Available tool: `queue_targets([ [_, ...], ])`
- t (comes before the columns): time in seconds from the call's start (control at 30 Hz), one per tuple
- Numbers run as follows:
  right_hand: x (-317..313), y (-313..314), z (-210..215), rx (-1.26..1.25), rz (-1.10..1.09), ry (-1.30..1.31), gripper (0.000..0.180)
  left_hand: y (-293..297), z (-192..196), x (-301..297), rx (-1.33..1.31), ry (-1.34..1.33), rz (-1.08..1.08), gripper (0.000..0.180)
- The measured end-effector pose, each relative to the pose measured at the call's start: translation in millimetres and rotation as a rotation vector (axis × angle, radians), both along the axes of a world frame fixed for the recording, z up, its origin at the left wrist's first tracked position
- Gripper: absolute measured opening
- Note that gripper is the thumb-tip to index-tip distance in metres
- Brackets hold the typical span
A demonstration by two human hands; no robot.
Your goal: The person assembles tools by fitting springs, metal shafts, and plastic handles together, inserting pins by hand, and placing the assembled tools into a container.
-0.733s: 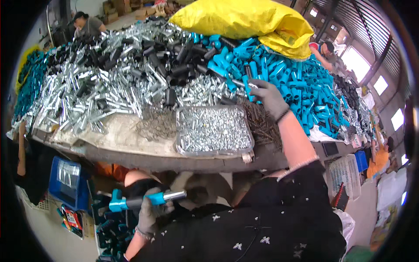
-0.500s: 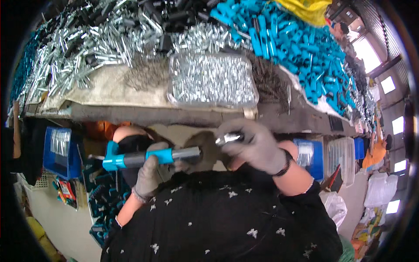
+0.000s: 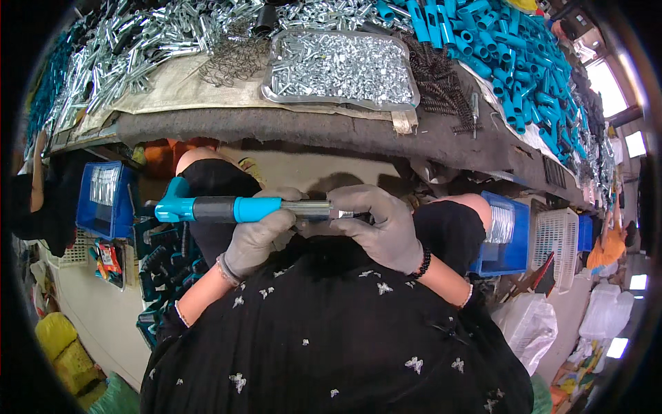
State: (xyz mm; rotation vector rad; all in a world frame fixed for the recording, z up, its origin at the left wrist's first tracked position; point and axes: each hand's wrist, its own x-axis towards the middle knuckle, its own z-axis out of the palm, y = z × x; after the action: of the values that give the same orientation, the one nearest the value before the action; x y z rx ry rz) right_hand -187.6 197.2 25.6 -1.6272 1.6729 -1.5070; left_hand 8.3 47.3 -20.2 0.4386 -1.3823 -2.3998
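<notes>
Across my lap lies a tube-shaped tool (image 3: 215,209), teal and black, with a teal T-shaped end on the left and a bare metal tube on the right. My left hand (image 3: 256,241), gloved in grey, is wrapped round its teal collar near the metal tube. At that tube's right end, my gloved right hand (image 3: 387,231) pinches a short metal piece (image 3: 343,214) with a dark part. The piece meets the tube end in line with it; whether it sits inside, I cannot tell. My fingers partly cover it.
A clear tray (image 3: 338,101) of small metal pins stands on the cloth-covered bench (image 3: 289,127). Dark springs (image 3: 441,83), metal tubes (image 3: 148,52) and teal sleeves (image 3: 510,62) are heaped around. Below are blue crates (image 3: 127,221) and, left of my legs, several teal-and-black tools (image 3: 165,259).
My right hand has brought the metal piece down and left to the tube's end. The tool is now more level, and my view has tipped lower.
</notes>
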Motion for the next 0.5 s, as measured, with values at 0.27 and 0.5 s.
queue_targets([
  [0.27,14.1,15.8,-1.0,0.181,0.017,-0.392,0.032,18.6,19.8,-15.9,-0.551,0.111,0.187,0.03],
  [0.5,9.0,11.7,-15.1,0.206,0.033,-0.082,0.024,12.1,25.6,0.7,-0.316,-0.176,-0.029,0.021],
])
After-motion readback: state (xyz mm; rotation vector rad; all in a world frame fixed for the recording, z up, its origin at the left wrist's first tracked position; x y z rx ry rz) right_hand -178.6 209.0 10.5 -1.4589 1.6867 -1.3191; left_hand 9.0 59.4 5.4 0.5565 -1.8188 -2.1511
